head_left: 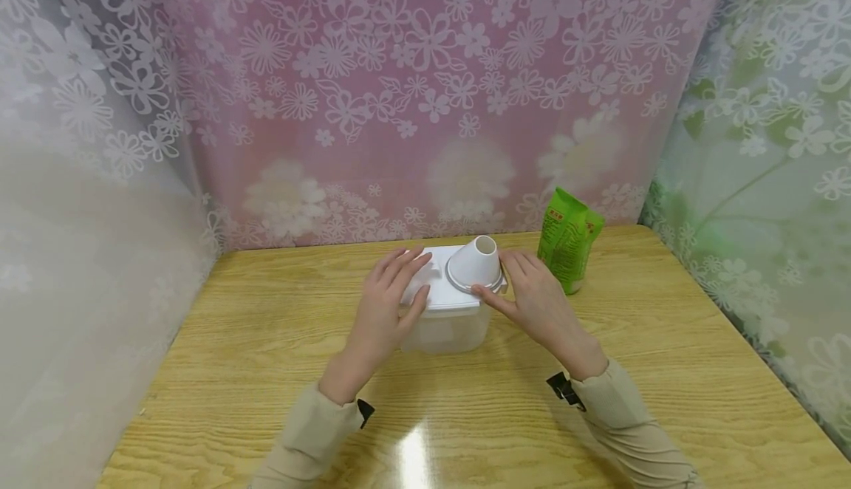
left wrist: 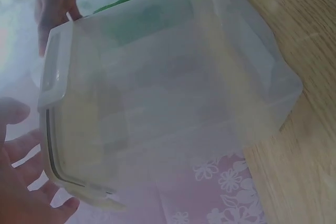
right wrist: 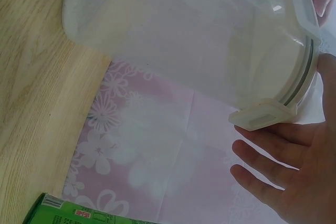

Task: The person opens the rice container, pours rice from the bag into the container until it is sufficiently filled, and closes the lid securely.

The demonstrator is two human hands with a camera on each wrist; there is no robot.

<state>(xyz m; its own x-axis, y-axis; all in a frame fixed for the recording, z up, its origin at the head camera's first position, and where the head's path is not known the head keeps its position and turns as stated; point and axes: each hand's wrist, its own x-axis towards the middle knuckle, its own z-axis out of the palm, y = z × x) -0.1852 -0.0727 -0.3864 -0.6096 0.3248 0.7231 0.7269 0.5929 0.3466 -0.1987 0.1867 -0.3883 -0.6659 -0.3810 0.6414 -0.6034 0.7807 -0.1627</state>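
Observation:
A clear plastic container point(head_left: 447, 332) stands upright on the table with a white lid point(head_left: 449, 298) on top. From the lid's right part rises a white cone-shaped funnel point(head_left: 473, 266), its narrow round opening upward. My left hand point(head_left: 388, 304) hovers at the lid's left side, fingers spread and loosely bent, gripping nothing. My right hand point(head_left: 537, 303) is at the lid's right edge, its thumb near the funnel's base. In the right wrist view its straight fingers touch a side latch point(right wrist: 262, 116), which angles outward. Another latch point(left wrist: 58, 66) shows on the container in the left wrist view.
A green printed bag point(head_left: 565, 245) stands behind and right of the container, near my right hand. The wooden table point(head_left: 279, 312) ends at a pink floral curtain point(head_left: 399, 105) behind. Pale curtains hang at both sides.

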